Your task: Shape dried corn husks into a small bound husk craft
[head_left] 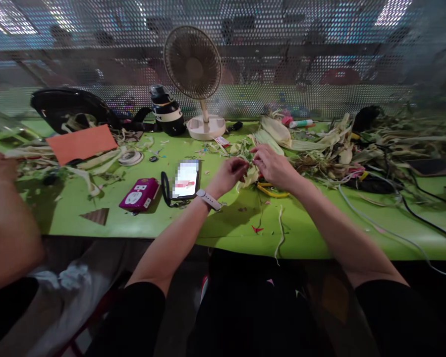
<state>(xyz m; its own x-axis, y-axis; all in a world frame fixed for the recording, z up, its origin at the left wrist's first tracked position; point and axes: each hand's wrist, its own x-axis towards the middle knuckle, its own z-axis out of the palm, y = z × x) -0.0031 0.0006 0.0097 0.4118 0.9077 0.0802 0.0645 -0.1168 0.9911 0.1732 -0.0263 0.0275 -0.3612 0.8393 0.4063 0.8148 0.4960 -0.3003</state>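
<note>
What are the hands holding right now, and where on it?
Both hands, left and right, pinch a pale yellow-green husk strip between their fingertips, at its top.

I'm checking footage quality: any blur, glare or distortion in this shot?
Head view: wide-angle bending curves the green table edge; the phone screen glares white and is pixelated; both hands on the pale husks look sharp; the left border is blurred.

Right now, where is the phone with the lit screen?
In the head view, the phone lies on the green table, between the magenta device and the left hand.
</note>
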